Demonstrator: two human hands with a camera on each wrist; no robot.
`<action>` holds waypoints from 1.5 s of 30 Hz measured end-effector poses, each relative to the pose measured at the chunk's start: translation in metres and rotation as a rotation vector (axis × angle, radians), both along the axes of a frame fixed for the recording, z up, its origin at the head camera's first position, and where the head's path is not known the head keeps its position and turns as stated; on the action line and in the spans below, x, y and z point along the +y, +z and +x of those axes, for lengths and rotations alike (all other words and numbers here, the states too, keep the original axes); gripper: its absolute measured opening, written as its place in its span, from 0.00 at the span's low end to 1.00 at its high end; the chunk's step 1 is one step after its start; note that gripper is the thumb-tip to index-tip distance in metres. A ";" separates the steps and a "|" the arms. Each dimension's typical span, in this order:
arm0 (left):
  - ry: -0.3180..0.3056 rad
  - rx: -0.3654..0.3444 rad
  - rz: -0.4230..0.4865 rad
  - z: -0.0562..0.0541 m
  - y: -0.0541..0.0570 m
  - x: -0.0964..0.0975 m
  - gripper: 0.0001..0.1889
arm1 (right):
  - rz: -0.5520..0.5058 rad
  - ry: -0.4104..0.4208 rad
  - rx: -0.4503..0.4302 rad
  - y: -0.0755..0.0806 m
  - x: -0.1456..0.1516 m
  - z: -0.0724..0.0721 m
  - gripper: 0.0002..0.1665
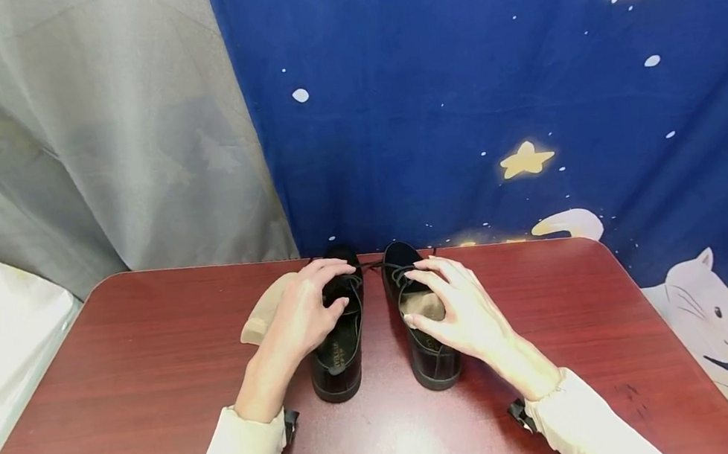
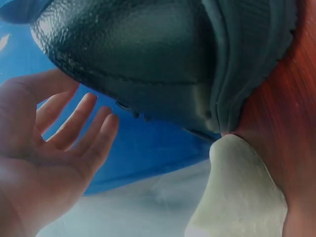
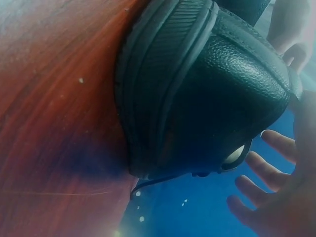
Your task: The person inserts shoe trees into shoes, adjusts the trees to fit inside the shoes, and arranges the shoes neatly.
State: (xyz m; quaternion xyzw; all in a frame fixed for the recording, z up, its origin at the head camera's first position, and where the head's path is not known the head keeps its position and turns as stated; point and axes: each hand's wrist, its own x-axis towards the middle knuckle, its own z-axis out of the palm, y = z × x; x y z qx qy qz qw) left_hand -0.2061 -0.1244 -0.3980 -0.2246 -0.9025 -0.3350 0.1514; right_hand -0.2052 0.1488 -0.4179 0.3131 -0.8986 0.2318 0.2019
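Two black lace-up shoes stand side by side, heels toward me. My left hand (image 1: 308, 304) is over the left shoe (image 1: 339, 372), its fingers loosely bent near the laces and holding nothing. In the left wrist view the same hand (image 2: 59, 138) shows spread fingers beside the shoe (image 2: 143, 54). Over the right shoe (image 1: 435, 367) is my right hand (image 1: 464, 305), fingers apart, thumb by the opening. A beige piece (image 1: 423, 305) shows inside that shoe. The right wrist view has this hand's fingers (image 3: 269, 173) loose; its thumb is partly hidden behind the heel.
A beige, curved, flat pad (image 1: 266, 314) lies left of the left shoe, partly behind my left hand. The reddish-brown table (image 1: 154, 401) ends just behind the shoe toes. A grey curtain (image 1: 124, 134) and a blue starry curtain (image 1: 390, 104) hang behind it.
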 end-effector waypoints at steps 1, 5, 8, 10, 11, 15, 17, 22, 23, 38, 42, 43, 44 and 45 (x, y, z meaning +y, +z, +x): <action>0.001 0.007 0.002 0.000 0.000 -0.001 0.22 | 0.001 0.004 0.004 0.000 -0.001 -0.001 0.36; 0.013 0.035 -0.003 0.000 -0.001 -0.009 0.20 | 0.020 0.019 0.006 0.002 -0.005 -0.003 0.36; 0.023 0.035 -0.012 0.000 -0.002 -0.015 0.20 | 0.036 0.022 -0.003 0.004 -0.008 -0.004 0.36; 0.027 0.022 -0.015 0.000 -0.002 -0.018 0.20 | 0.045 0.024 -0.012 0.003 -0.009 -0.005 0.36; 0.029 0.011 -0.017 0.000 -0.002 -0.019 0.20 | 0.048 0.026 -0.013 0.003 -0.009 -0.005 0.37; 0.023 -0.029 -0.054 0.000 -0.001 -0.021 0.20 | 0.058 0.029 -0.012 0.005 -0.007 -0.005 0.37; 0.033 -0.040 -0.077 0.000 -0.001 -0.023 0.20 | 0.062 0.030 -0.003 0.007 -0.006 -0.006 0.37; 0.069 -0.041 -0.102 0.001 0.000 -0.034 0.20 | 0.063 0.049 0.015 0.012 -0.008 -0.008 0.37; 0.075 -0.042 -0.105 0.002 0.000 -0.036 0.20 | 0.064 0.056 0.017 0.011 -0.009 -0.009 0.37; 0.111 -0.066 -0.128 0.008 -0.011 -0.064 0.21 | 0.123 0.104 0.039 0.011 -0.034 -0.013 0.36; 0.113 -0.084 -0.136 0.008 -0.011 -0.069 0.22 | 0.150 0.096 0.042 0.011 -0.036 -0.014 0.36; 0.113 -0.087 -0.138 0.008 -0.011 -0.071 0.22 | 0.155 0.095 0.047 0.011 -0.036 -0.014 0.36; 0.113 -0.091 -0.141 0.008 -0.011 -0.072 0.23 | 0.161 0.097 0.052 0.011 -0.037 -0.015 0.36; 0.115 -0.097 -0.147 0.008 -0.011 -0.074 0.23 | 0.167 0.100 0.055 0.011 -0.037 -0.015 0.36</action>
